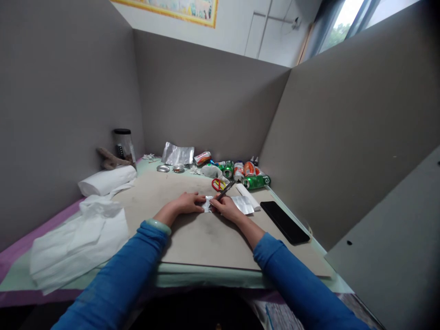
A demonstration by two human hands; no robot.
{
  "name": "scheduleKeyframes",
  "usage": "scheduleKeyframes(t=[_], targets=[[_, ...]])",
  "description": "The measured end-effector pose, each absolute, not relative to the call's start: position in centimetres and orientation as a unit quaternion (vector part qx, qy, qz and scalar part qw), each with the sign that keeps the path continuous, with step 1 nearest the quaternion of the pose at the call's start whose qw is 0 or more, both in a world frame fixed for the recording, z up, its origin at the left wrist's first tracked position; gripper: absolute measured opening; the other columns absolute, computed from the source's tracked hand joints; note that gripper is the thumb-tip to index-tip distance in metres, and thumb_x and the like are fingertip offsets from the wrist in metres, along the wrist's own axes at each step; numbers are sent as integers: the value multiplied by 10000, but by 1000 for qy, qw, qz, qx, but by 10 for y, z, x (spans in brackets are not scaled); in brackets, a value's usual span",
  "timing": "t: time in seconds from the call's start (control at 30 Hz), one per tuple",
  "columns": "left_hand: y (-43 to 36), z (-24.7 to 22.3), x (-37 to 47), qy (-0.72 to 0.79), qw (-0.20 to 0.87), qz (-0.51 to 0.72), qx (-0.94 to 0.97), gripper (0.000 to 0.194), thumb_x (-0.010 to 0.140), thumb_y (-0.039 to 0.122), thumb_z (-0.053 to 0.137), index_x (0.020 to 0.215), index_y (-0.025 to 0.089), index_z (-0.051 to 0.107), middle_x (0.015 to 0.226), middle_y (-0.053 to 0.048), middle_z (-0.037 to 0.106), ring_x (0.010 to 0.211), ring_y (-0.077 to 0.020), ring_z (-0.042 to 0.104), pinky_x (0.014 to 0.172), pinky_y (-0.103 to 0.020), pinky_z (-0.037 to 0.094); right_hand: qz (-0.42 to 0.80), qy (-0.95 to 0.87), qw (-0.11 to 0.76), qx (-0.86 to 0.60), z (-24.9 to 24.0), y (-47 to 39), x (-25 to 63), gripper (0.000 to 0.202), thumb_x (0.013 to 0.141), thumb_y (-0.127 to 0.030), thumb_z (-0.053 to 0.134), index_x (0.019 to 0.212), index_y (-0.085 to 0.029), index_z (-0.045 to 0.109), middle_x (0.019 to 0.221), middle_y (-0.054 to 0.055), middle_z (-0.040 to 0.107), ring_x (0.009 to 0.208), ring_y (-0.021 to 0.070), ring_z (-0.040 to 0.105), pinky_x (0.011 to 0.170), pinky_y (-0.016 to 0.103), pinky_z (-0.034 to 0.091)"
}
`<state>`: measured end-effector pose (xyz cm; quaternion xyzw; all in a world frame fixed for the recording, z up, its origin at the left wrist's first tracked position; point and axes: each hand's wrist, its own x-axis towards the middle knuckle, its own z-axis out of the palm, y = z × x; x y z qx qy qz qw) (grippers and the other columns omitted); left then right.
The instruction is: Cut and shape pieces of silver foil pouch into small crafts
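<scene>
My right hand (pixel 225 207) is closed around a dark pen (pixel 227 189), its lower end down at a small piece of silvery sheet metal (pixel 206 205). My left hand (pixel 188 203) lies flat with fingers stretched out, its fingertips on the left edge of that piece. Under and beyond my right hand lies another silvery metal strip (pixel 244 204). Scissors with red and yellow handles (pixel 217 184) rest just behind the pen. A tan board (pixel 206 243) lies beneath both hands. The pen's tip is too small to make out.
Drink cans (pixel 254 182) crowd the back right, near a black phone (pixel 284 222) and a white roll (pixel 248 196). A curved metal sheet (pixel 178 154) stands at the back. Paper towels (pixel 82 236), a paper roll (pixel 108 179) and a lidded jar (pixel 124 145) are left. Grey panels (pixel 209 96) enclose the table.
</scene>
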<state>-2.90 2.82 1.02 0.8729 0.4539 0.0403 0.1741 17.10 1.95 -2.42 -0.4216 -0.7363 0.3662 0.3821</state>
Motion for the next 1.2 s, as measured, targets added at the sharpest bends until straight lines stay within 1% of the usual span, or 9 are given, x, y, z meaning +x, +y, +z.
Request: scheduleKeyframes(t=[0.13, 0.23, 0.4, 0.6, 0.77, 0.93, 1.2], targets=[[30, 9, -29, 450, 175, 38, 875, 535, 796, 383, 569, 1314, 282, 476, 1418, 4, 402, 1353, -281, 244, 1090, -403, 182, 352, -741, 384, -423, -25, 20, 171, 292, 828, -415, 499, 713, -154, 558, 594, 2, 591, 537, 100, 490, 501, 205, 344], [31, 8, -29, 447, 176, 40, 876, 556, 799, 380, 565, 1332, 261, 457, 1424, -4, 393, 1355, -280, 238, 1093, -403, 175, 345, -745, 379, -426, -25, 20, 170, 291, 830, -409, 496, 703, -155, 557, 603, 4, 593, 548, 101, 499, 511, 205, 351], [30, 8, -30, 450, 178, 41, 874, 553, 793, 367, 577, 1326, 271, 466, 1426, 8, 388, 1357, -280, 234, 1093, -394, 179, 339, -749, 372, -431, -25, 20, 170, 289, 829, -399, 495, 690, -153, 555, 589, 2, 583, 537, 97, 489, 511, 205, 350], [28, 10, -30, 456, 180, 51, 870, 564, 788, 379, 586, 1330, 280, 464, 1409, -3, 418, 1344, -274, 272, 1079, -370, 218, 348, -754, 364, -421, -22, 19, 170, 287, 829, -389, 499, 676, -152, 552, 570, -4, 575, 521, 94, 476, 507, 207, 345], [28, 10, -30, 452, 183, 51, 871, 560, 784, 369, 583, 1328, 308, 459, 1395, 24, 437, 1350, -262, 258, 1084, -358, 201, 359, -758, 349, -417, -20, 18, 171, 282, 823, -389, 500, 681, -151, 552, 561, -9, 573, 501, 91, 466, 493, 208, 342], [31, 6, -31, 453, 184, 50, 871, 558, 775, 387, 585, 1315, 293, 479, 1404, 15, 425, 1349, -266, 259, 1083, -346, 207, 363, -763, 338, -414, -22, 20, 173, 264, 823, -375, 497, 695, -150, 549, 566, -10, 569, 501, 90, 470, 479, 201, 344], [28, 10, -29, 452, 184, 46, 872, 535, 788, 374, 571, 1309, 294, 479, 1414, 25, 408, 1357, -265, 238, 1094, -374, 170, 367, -763, 338, -410, -22, 20, 174, 241, 810, -338, 507, 663, -150, 546, 531, -14, 557, 494, 89, 472, 490, 199, 353]])
